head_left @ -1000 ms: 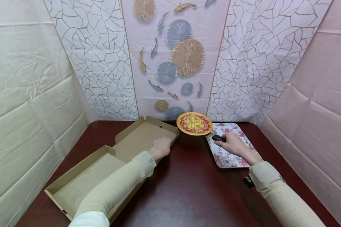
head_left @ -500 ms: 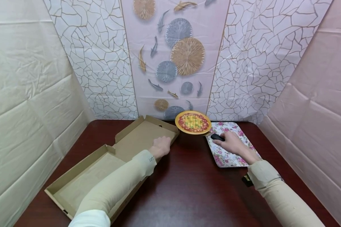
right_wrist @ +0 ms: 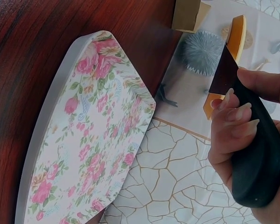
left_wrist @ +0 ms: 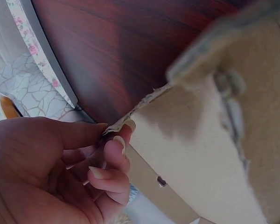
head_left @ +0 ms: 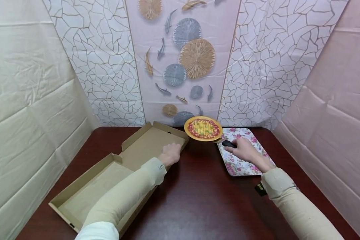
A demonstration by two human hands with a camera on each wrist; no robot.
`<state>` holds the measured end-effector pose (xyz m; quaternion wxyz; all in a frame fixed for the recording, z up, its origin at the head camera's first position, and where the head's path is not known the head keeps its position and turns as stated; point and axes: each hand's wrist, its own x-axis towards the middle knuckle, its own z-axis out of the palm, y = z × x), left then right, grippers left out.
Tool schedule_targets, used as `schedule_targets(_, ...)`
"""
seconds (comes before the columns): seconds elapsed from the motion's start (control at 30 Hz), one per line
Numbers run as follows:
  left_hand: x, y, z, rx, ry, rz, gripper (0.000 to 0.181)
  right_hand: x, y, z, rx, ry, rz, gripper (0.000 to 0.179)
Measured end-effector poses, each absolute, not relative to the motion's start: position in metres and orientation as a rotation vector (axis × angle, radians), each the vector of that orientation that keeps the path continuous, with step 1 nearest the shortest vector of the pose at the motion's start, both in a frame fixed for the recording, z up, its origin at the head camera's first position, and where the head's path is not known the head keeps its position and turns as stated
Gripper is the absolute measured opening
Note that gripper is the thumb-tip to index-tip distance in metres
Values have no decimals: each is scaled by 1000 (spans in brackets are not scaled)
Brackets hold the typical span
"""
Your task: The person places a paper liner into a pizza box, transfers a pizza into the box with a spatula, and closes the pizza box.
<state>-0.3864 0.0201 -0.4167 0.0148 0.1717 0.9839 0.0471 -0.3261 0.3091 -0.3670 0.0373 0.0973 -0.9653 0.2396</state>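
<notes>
Pizza (head_left: pixel 203 128) sits at the far side, right of centre, on a server whose black handle (head_left: pixel 229 144) is in the person's right hand (head_left: pixel 246 148). From where I stand it appears raised above the dark red table (head_left: pixel 198 193), between the far right corner of an unfolded cardboard box (head_left: pixel 150 140) and the floral tray (head_left: pixel 237 163), overlapping that corner in the head view. The right hand's fingers are curled round the handle, with the thumb laid along it; the left hand (head_left: pixel 170 154) pinches the right-hand edge of the box's far half between thumb and fingertips. To carry this well, I'd say, hold the blade (right_wrist: pixel 224 72) level with a firm wrist, since all the weight hangs out ahead of the grip and a small roll could let the disc slide. Moving slowly would help, and the left pinch should stay light but steady, so the cardboard neither shifts nor buckles. As for direction, the disc looks round and so has no real long axis, though its yellow strips seem to run roughly near to far. The handle supplies the line instead: blade toward the far left, butt toward the near right.
</notes>
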Motion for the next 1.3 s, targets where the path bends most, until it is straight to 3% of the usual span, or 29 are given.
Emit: schedule_targets(1.3,-390,21,-410,540,3047,153,12,-332,301,-365,350,-2952,748,34)
